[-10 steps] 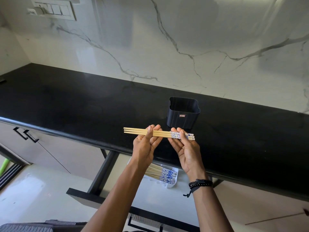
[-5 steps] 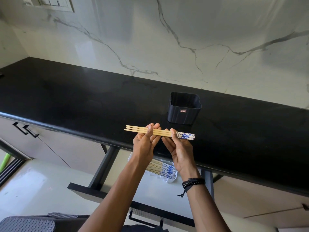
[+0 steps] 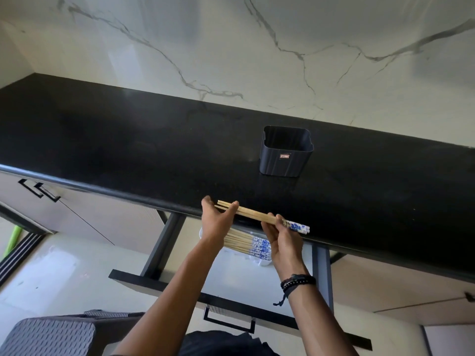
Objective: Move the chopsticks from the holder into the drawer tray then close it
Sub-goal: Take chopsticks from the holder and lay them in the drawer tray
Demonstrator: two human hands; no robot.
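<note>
Drawer (image 3: 257, 286): I see it pulled open below the tabletop's front edge, its black front panel and handle nearest me.
Tray (image 3: 264, 263): white, in the drawer's far part, partly hidden by my arms; I cannot make out its compartments.
Chopsticks in tray (image 3: 246, 244): a row lying flat, blue-and-white patterned ends pointing right.
Left hand (image 3: 216, 224): I see its fingers (image 3: 232, 205) closed around the plain wooden ends of the bundle.
Right hand (image 3: 282, 240): fingers pinching the bundle just left of its patterned ends; dark bracelets on the wrist.
Held chopsticks (image 3: 257, 215): a small bundle, gripped by both hands, tilted down to the right, over the tabletop's front edge and above the open drawer.
Tabletop (image 3: 128, 140): black, glossy.
Holder (image 3: 286, 151): black, square, upright on the tabletop, behind the hands and apart from them; I see nothing inside it.
Wall (image 3: 231, 47): white marble with grey veins.
</note>
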